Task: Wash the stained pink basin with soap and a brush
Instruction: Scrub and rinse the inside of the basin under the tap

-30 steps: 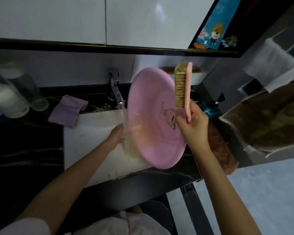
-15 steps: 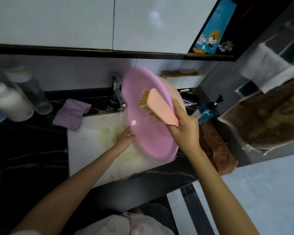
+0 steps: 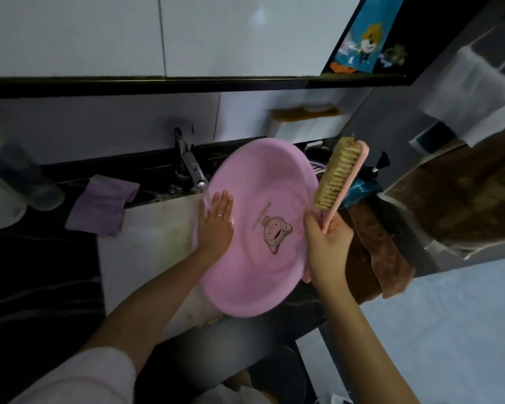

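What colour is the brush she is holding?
The brush is pale pink with tan bristles, shown clearly in the head view.

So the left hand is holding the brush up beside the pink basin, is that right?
No. The head view shows the right hand gripping the brush up beside the pink basin; the left hand lies flat inside it.

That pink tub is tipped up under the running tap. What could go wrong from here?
1. The basin stands tilted, with the left hand only pressing flat on its inside; it may slip into the sink.
2. Water from the tap strikes the basin beside that hand and may splash onto the counter.
3. The right hand holds the brush clear of the basin, close to a pump bottle; a swing might knock it.
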`<state>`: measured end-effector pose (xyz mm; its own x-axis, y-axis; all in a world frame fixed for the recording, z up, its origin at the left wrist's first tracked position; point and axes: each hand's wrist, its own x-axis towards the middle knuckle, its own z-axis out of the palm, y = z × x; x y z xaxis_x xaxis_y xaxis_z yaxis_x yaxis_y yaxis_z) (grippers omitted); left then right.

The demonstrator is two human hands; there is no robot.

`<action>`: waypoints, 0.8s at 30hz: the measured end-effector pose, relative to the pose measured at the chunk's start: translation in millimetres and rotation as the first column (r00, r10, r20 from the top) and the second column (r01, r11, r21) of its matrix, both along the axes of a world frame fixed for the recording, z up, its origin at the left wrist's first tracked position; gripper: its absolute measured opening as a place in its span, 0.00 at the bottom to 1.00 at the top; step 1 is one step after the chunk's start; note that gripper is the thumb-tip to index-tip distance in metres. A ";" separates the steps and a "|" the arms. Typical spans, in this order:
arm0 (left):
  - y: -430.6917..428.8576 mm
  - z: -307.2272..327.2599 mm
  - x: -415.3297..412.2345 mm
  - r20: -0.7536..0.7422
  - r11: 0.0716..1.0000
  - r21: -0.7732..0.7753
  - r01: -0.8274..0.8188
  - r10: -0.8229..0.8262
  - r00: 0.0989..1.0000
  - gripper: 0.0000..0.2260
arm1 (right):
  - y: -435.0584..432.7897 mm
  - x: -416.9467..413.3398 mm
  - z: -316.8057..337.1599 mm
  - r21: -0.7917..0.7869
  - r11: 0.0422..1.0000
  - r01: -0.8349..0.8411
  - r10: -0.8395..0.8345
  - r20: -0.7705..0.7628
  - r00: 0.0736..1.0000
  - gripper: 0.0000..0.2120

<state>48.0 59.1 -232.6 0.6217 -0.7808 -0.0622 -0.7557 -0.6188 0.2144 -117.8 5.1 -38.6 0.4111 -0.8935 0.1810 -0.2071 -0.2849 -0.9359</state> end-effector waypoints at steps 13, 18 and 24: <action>-11.5 -34.3 7.0 0.220 0.974 0.065 0.219 -0.228 0.948 0.26 | -23.2 -2.0 -12.5 0.031 0.999 0.017 -0.018 0.024 1.000 0.18; -2.3 -22.8 -22.5 -0.044 0.988 0.099 0.116 -0.112 0.993 0.28 | -22.0 0.3 -13.8 -0.013 1.000 0.013 -0.013 0.002 1.000 0.16; -6.9 -35.7 -1.2 0.085 0.971 0.053 0.233 -0.237 0.968 0.27 | -20.1 1.0 -9.4 -0.004 1.000 -0.003 0.003 0.006 1.000 0.21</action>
<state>46.8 52.1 -268.3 0.4252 -0.9037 -0.0503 -0.8962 -0.4281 0.1160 -116.7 -15.0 -48.0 0.4128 -0.8914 0.1869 -0.2008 -0.2892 -0.9360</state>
